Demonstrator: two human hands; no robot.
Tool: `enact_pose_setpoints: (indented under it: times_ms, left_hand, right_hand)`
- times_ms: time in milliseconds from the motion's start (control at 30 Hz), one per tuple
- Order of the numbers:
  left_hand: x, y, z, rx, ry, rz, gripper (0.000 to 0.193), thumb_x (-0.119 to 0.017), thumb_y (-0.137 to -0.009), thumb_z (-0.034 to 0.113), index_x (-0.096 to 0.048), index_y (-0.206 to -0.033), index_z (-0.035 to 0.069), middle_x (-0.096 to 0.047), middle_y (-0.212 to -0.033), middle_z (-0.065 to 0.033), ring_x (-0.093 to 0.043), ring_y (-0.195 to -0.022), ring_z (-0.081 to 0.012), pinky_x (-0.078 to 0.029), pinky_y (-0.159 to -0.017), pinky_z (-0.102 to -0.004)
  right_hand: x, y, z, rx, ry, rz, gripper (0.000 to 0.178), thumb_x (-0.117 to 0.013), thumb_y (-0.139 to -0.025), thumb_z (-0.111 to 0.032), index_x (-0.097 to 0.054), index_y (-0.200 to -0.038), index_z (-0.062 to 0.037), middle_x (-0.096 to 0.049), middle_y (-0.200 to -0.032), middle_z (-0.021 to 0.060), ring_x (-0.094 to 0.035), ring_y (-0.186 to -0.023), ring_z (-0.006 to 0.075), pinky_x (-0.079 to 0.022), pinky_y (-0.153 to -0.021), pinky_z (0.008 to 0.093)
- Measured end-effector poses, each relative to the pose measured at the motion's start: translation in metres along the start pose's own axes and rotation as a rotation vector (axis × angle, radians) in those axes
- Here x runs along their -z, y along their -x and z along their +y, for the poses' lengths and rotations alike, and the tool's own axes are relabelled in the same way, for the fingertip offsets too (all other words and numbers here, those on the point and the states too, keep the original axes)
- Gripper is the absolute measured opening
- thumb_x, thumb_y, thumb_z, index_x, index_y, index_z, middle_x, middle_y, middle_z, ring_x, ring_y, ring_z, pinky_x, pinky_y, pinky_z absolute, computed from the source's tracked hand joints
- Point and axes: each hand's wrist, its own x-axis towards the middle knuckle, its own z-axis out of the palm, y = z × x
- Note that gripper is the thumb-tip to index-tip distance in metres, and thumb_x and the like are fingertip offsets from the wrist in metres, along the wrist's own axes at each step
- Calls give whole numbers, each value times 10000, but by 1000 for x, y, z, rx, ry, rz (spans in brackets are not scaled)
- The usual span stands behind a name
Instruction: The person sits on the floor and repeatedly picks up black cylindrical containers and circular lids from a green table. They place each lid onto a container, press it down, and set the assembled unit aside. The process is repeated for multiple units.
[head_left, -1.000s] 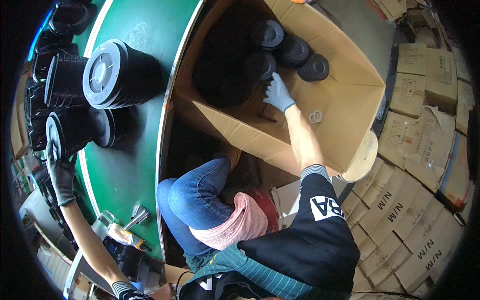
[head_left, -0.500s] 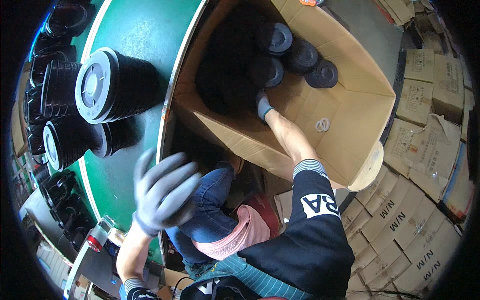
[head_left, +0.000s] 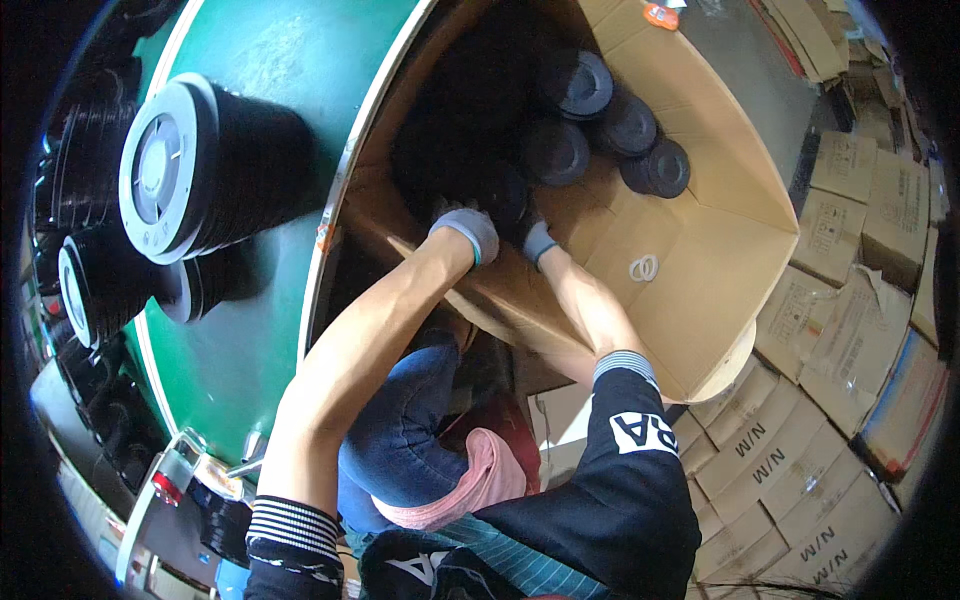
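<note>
Both my hands are in grey gloves and reach into a large open cardboard box [head_left: 730, 290]. My left hand [head_left: 468, 232] is at the near left side of the box, and my right hand [head_left: 538, 241] is a short way to its right. Between and just beyond them a dark round stack [head_left: 508, 192] shows dimly. The fingers of both hands are lost in the shadow, so their grip does not show. Several stacks of black round lids [head_left: 557, 152] stand farther inside the box. Two white rings [head_left: 644, 268] lie on its bottom.
On the green table [head_left: 270, 50] at left lie tall stacks of black round lids [head_left: 160, 170]. Closed cartons [head_left: 760, 450] are piled at right. A metal-framed fixture with a red part [head_left: 167, 488] is at the lower left. A pink cloth [head_left: 450, 485] lies over my lap.
My left hand has swung from beside the table edge up and right into the box. The right hand has stayed in the box. The view has shifted slightly.
</note>
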Motion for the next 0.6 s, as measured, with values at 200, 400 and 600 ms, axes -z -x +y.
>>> enact_pose_setpoints:
  times_ms: [200,400,600]
  left_hand:
    - [-7,66,38,7,-122,451,261,-620,-959,266,-846,-1021,151,-801,-1045,-115,-732,-1013,-284,-467,-1042,-447]
    - [3,196,61,-454,26,1171,54,-706,-877,207,-679,-898,166,-610,-900,-26,-652,-1022,-240,-424,-1195,-600]
    - [-41,342,52,-149,433,1761,585,-790,-857,188,-620,-1412,118,-632,-1260,-128,-600,-1273,-284,-382,-1236,-545]
  right_hand:
    - [120,9,-59,-98,-295,-111,496,-501,-1106,-279,-462,-1565,-94,-494,-1602,119,-469,-1461,274,-366,-1240,406]
    - [263,41,-148,-342,-788,-319,515,-452,-1135,-293,-360,-1616,-133,-473,-1600,93,-460,-1469,170,-368,-1238,351]
    - [285,-32,-319,-128,-1197,-144,372,-561,-1119,-302,-608,-1398,-62,-668,-1340,97,-631,-1239,213,-475,-1112,364]
